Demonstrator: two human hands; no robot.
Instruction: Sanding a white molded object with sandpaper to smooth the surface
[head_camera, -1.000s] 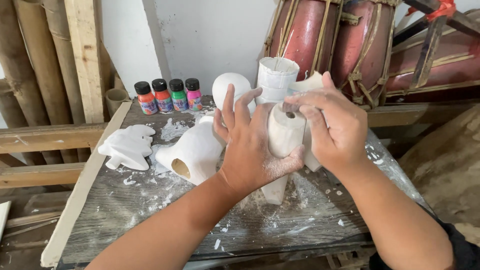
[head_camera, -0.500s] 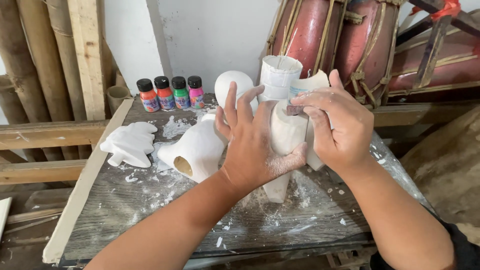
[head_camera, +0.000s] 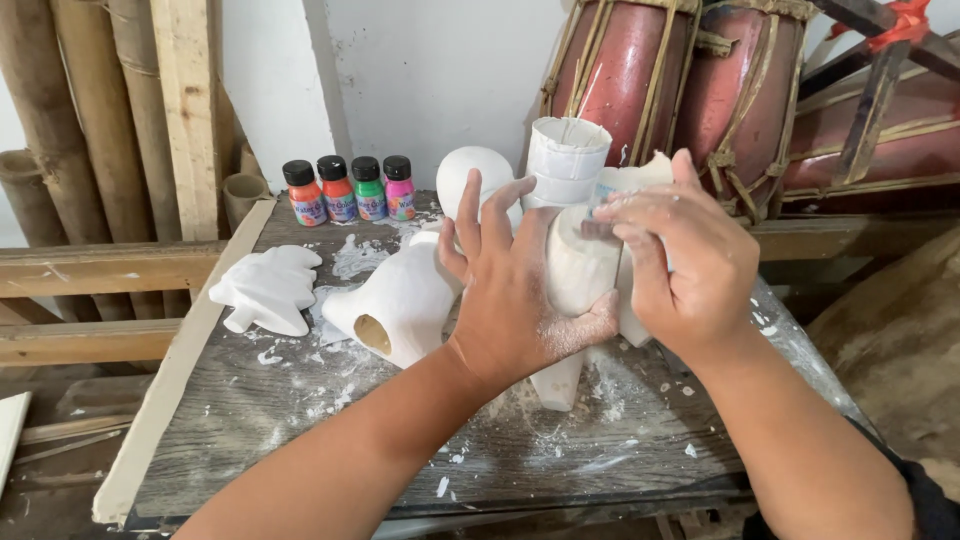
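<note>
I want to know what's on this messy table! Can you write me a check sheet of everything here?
Surface: grey wooden table, dusted with white crumbs and smears.
Job's things: white plaster figure, upright, clasped between both hands.
Clutter: hollow white figure on its side; flat white figure; four paint bottles, orange, red, green, pink; white ball; wrapped white mould.
Grippers: left hand against the figure's side, fingers spread; right hand over its top.
Cables: nothing seen.
Surroundings: bamboo poles, wooden planks, red drums, white wall.
</note>
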